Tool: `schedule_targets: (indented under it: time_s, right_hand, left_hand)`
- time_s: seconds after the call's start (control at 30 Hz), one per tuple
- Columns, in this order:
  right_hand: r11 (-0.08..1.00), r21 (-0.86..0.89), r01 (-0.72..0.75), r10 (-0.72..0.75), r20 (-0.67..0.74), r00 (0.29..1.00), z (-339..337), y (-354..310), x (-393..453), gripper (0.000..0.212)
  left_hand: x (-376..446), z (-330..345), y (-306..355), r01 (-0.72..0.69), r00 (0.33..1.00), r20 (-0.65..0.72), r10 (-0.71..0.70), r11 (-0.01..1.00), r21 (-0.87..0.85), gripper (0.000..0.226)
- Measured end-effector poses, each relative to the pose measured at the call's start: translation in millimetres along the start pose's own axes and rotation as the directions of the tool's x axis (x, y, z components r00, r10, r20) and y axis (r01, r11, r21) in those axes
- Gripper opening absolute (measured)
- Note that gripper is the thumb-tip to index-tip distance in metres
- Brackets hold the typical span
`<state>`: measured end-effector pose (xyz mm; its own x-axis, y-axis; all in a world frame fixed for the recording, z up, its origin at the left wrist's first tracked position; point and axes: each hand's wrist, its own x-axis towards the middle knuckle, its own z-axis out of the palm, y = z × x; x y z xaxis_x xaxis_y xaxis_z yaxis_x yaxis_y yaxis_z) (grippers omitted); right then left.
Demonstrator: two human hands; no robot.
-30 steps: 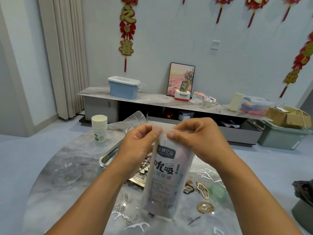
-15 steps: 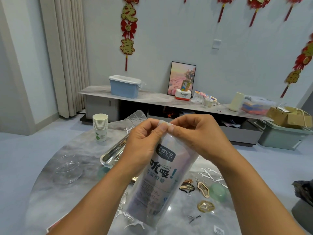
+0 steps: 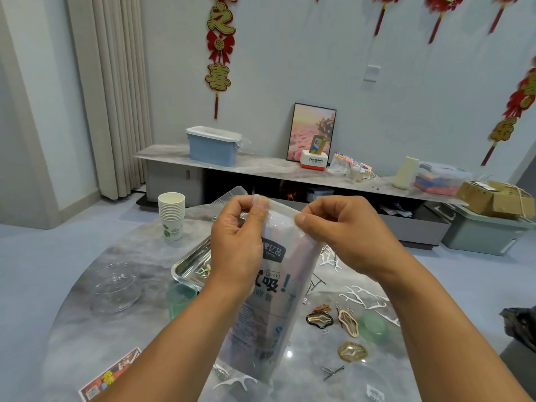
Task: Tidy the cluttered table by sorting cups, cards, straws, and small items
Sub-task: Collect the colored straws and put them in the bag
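Straws sit inside a frosted zip pouch point(image 3: 269, 300) printed with "Drink", held upright between both hands above the marble table point(image 3: 87, 329), its bottom corner low over the tabletop. The left hand point(image 3: 236, 250) pinches the pouch's top seam with thumb and curled fingers; the right hand point(image 3: 345, 236) pinches the same seam a little further along, thumb in front.

The pouch looks light, soft and slick; its film should crumple rather than resist, so the stiffer seal strip at the top is the sensible place to grip, as both hands do.

Under the left wrist lie a steel tray point(image 3: 188, 262) and a green cup point(image 3: 179, 300); further out on that side are a clear lid point(image 3: 116, 288) and a stack of paper cups point(image 3: 171, 216). Below the right forearm, gold hair clips point(image 3: 348, 323) and white antler picks point(image 3: 362, 300) are scattered. A card point(image 3: 110, 375) lies near the left elbow. Open tabletop shows mostly beyond the left forearm; the right side is crowded, and the table's edge falls close behind the paper cups.
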<state>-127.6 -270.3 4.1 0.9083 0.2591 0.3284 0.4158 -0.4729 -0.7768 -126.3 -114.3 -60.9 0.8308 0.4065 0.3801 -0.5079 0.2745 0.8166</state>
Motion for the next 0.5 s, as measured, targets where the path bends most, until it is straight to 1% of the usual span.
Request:
schedule_targets:
  time_s: [0.07,0.13,0.23,0.3,0.37,0.47,0.5]
  right_hand:
    - [1.000,-0.007,0.004,-0.004,0.015,1.000,-5,2,0,0.011]
    - [0.999,0.029,-0.020,0.019,0.028,0.999,-10,4,-2,0.011]
    - [0.996,0.085,-0.035,0.035,0.006,0.999,-13,8,-3,0.011]
    - [0.989,0.149,-0.025,0.032,-0.049,0.998,-14,8,-2,0.012]
    - [0.980,0.197,0.008,0.018,-0.129,0.992,-15,8,0,0.013]
    - [0.952,0.289,0.099,-0.028,-0.239,0.971,-12,3,0,0.009]
    - [0.934,0.336,0.125,-0.037,-0.256,0.966,-10,2,0,0.008]
  left_hand:
    - [4,-2,-1,0.001,0.999,-0.052,-0.001,1.000,-0.003,0.014]
    - [7,-5,-2,0.002,0.995,-0.097,-0.002,1.000,-0.004,0.013]
    - [9,-5,0,0.027,0.995,-0.096,-0.027,1.000,-0.009,0.015]
    - [8,-4,7,0.097,0.994,-0.036,-0.099,0.993,-0.061,0.015]
    - [8,-6,18,0.164,0.983,0.091,-0.157,0.983,-0.079,0.013]
    - [6,-7,34,0.191,0.955,0.240,-0.172,0.980,-0.059,0.033]
    - [4,-5,37,0.189,0.950,0.261,-0.168,0.980,-0.057,0.032]
